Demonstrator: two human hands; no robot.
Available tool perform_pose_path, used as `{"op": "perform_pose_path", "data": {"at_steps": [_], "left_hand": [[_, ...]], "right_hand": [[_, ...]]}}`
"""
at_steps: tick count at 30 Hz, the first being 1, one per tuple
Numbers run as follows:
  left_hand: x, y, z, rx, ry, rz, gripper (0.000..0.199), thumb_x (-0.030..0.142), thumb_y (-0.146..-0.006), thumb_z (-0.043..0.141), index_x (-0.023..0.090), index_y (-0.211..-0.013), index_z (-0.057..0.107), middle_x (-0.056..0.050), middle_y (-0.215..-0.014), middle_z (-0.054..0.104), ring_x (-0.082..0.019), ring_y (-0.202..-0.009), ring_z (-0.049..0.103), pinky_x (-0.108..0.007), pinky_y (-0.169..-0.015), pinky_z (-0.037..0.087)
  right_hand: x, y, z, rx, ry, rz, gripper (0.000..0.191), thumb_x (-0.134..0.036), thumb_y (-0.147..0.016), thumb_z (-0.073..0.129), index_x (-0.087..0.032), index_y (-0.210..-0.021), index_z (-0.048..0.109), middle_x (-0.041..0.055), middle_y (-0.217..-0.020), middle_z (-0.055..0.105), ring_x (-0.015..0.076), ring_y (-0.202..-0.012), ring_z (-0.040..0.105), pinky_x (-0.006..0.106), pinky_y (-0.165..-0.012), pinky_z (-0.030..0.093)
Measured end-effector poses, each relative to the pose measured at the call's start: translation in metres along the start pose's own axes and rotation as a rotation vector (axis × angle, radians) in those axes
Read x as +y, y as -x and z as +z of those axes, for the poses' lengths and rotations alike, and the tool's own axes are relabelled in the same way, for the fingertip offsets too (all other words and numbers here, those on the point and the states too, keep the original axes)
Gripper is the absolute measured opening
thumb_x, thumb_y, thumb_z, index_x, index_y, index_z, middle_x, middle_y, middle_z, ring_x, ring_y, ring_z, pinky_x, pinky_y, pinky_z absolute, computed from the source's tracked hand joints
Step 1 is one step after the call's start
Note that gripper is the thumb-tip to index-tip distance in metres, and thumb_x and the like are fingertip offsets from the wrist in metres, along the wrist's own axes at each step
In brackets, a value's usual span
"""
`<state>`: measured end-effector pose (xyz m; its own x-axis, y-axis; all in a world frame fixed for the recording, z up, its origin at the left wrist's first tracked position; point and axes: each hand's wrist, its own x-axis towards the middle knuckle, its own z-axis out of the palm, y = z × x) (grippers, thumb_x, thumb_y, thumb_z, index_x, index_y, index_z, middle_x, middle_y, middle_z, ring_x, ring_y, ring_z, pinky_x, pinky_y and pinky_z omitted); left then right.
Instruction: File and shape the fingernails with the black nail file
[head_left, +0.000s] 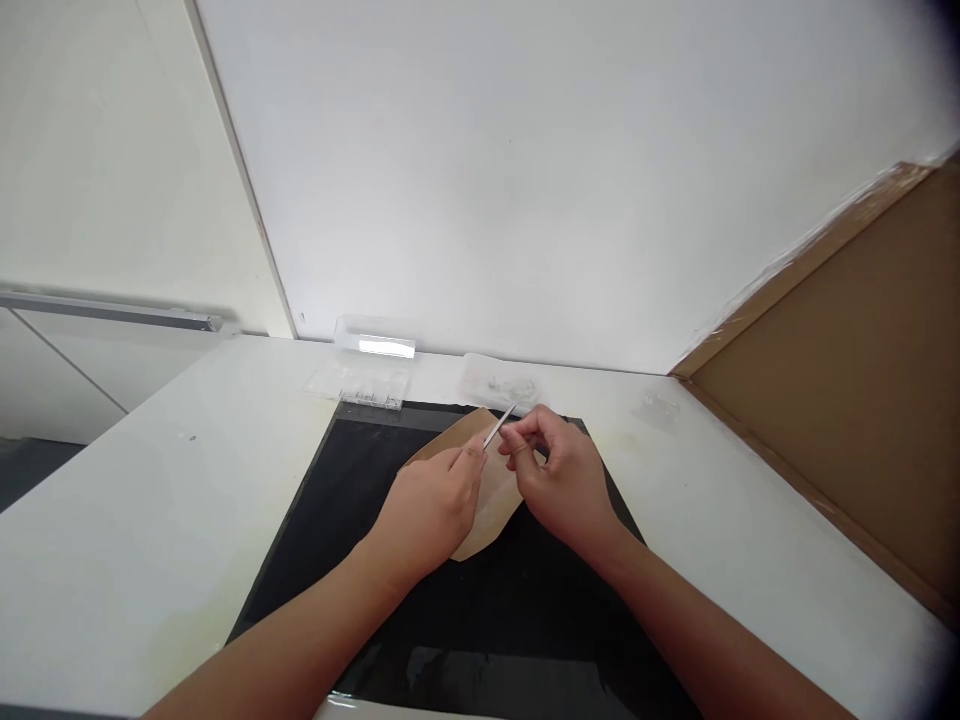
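My left hand [439,500] is closed around slim silver tweezers [498,427], whose tip points up and to the right. Beside that tip, my right hand [559,470] has its thumb and fingers pinched together; whatever they hold is too small to make out. Under both hands lies a piece of brown paper [469,542], partly covered by them. The paper rests on a black mat [517,615] taped down along its edges.
An open clear plastic compartment box [364,380] stands behind the mat at left. A clear plastic bag [480,375] with small contents lies near the wall. Another small clear item [660,402] is at right. A brown board [847,400] bounds the white table [135,500].
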<state>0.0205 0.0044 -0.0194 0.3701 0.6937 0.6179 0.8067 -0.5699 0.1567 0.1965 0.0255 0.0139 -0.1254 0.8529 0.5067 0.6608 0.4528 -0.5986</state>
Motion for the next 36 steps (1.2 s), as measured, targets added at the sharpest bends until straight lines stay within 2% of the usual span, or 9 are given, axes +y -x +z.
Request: {"op": "perform_pose_path", "data": {"at_steps": [9, 13, 18, 22, 24, 26, 28, 31, 36], "left_hand": [[0.0, -0.003, -0.003, -0.04, 0.122, -0.031, 0.028, 0.021, -0.107, 0.04, 0.013, -0.12, 0.064, -0.005, -0.076, 0.069, -0.019, -0.063, 0.064, -0.028, -0.056, 0.046], [-0.005, -0.006, -0.002, 0.004, 0.315, -0.073, 0.028, 0.023, -0.107, 0.043, 0.013, -0.115, 0.068, -0.004, -0.076, 0.07, -0.017, -0.066, 0.065, -0.027, -0.062, 0.048], [-0.004, -0.01, -0.008, 0.052, 0.473, -0.133, 0.029, 0.024, -0.107, 0.045, 0.015, -0.119, 0.07, -0.004, -0.077, 0.07, -0.014, -0.067, 0.065, -0.025, -0.064, 0.047], [-0.003, -0.01, -0.009, 0.057, 0.479, -0.138, 0.029, 0.023, -0.106, 0.045, 0.014, -0.114, 0.071, -0.002, -0.074, 0.067, -0.014, -0.064, 0.062, -0.025, -0.062, 0.044], [-0.004, -0.009, -0.008, 0.053, 0.469, -0.137, 0.028, 0.023, -0.106, 0.045, 0.015, -0.102, 0.072, -0.002, -0.072, 0.065, -0.013, -0.062, 0.06, -0.025, -0.061, 0.042], [-0.005, -0.009, -0.008, 0.047, 0.463, -0.134, 0.03, 0.022, -0.106, 0.045, 0.016, -0.089, 0.069, -0.002, -0.071, 0.064, -0.013, -0.061, 0.058, -0.025, -0.06, 0.04], [-0.005, -0.009, -0.008, 0.044, 0.463, -0.125, 0.032, 0.022, -0.106, 0.045, 0.017, -0.083, 0.066, -0.001, -0.072, 0.063, -0.012, -0.061, 0.057, -0.025, -0.06, 0.039], [-0.005, -0.009, -0.009, 0.033, 0.457, -0.108, 0.028, 0.022, -0.106, 0.046, 0.017, -0.087, 0.066, -0.001, -0.073, 0.063, -0.012, -0.062, 0.057, -0.026, -0.06, 0.039], [-0.005, -0.009, -0.008, 0.015, 0.467, -0.093, 0.025, 0.022, -0.106, 0.046, 0.018, -0.094, 0.068, -0.002, -0.075, 0.065, -0.013, -0.065, 0.059, -0.027, -0.063, 0.042]], "right_hand": [[0.001, 0.003, 0.005, -0.003, 0.052, -0.025, 0.022, -0.03, -0.097, 0.06, -0.024, -0.076, 0.054, -0.0029, -0.067, 0.072, 0.0173, -0.06, 0.065, 0.035, -0.072, 0.043], [0.0, 0.004, 0.004, -0.067, -0.021, 0.012, 0.022, -0.032, -0.098, 0.059, -0.024, -0.079, 0.056, -0.0029, -0.071, 0.072, 0.0169, -0.063, 0.067, 0.033, -0.069, 0.045], [0.01, -0.003, -0.004, -0.012, -0.125, -0.026, 0.022, -0.041, -0.1, 0.06, -0.024, -0.085, 0.062, -0.0004, -0.077, 0.071, 0.0185, -0.072, 0.07, 0.032, -0.072, 0.05], [0.036, -0.011, -0.01, 0.134, -0.123, 0.09, 0.022, -0.046, -0.1, 0.058, -0.025, -0.097, 0.061, 0.0025, -0.088, 0.073, 0.0214, -0.08, 0.071, 0.034, -0.073, 0.052], [0.055, -0.016, -0.011, 0.266, -0.075, 0.182, 0.023, -0.047, -0.101, 0.055, -0.024, -0.103, 0.056, 0.0046, -0.094, 0.073, 0.0229, -0.082, 0.071, 0.036, -0.073, 0.052], [0.076, -0.021, -0.012, 0.329, -0.035, 0.242, 0.022, -0.045, -0.101, 0.052, -0.023, -0.106, 0.053, 0.0063, -0.096, 0.072, 0.0235, -0.083, 0.07, 0.038, -0.074, 0.052], [0.1, -0.028, -0.015, 0.333, 0.018, 0.283, 0.02, -0.042, -0.1, 0.051, -0.023, -0.107, 0.052, 0.0078, -0.097, 0.07, 0.0241, -0.082, 0.069, 0.04, -0.075, 0.053], [0.136, -0.037, -0.021, 0.281, 0.121, 0.299, 0.019, -0.032, -0.092, 0.055, -0.02, -0.107, 0.056, 0.0139, -0.11, 0.067, 0.0264, -0.095, 0.067, 0.043, -0.085, 0.053], [0.172, -0.043, -0.035, 0.137, 0.139, 0.364, 0.015, -0.028, -0.084, 0.06, -0.02, -0.093, 0.067, 0.0087, -0.093, 0.072, 0.0232, -0.082, 0.069, 0.038, -0.081, 0.054]]}}
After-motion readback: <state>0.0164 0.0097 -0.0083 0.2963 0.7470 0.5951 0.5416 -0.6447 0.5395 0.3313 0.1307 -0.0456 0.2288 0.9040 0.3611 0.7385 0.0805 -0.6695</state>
